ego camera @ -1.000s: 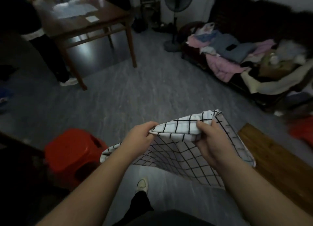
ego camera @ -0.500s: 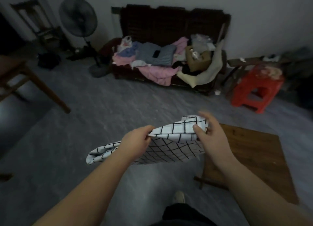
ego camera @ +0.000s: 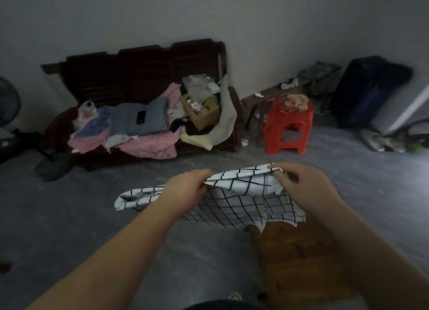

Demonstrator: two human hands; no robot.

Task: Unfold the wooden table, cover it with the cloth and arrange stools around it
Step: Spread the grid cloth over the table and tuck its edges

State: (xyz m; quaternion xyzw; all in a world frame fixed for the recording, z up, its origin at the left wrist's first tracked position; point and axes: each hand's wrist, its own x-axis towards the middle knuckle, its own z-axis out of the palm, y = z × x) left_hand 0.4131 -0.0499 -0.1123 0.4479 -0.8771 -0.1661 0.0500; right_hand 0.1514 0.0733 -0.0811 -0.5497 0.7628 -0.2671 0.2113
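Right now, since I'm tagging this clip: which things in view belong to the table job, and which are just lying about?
For the job: checked cloth, gripped by left hand and right hand; wooden table below it; red stool.
Lying about: dark sofa, clothes heap and cardboard box on it, fan, bench, dark bag.

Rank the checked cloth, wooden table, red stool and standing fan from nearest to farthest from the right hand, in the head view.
1. The checked cloth, pinched by the right hand.
2. The wooden table, just below that hand, lower right.
3. The red stool, beyond, by the wall.
4. The standing fan, at the far left edge.
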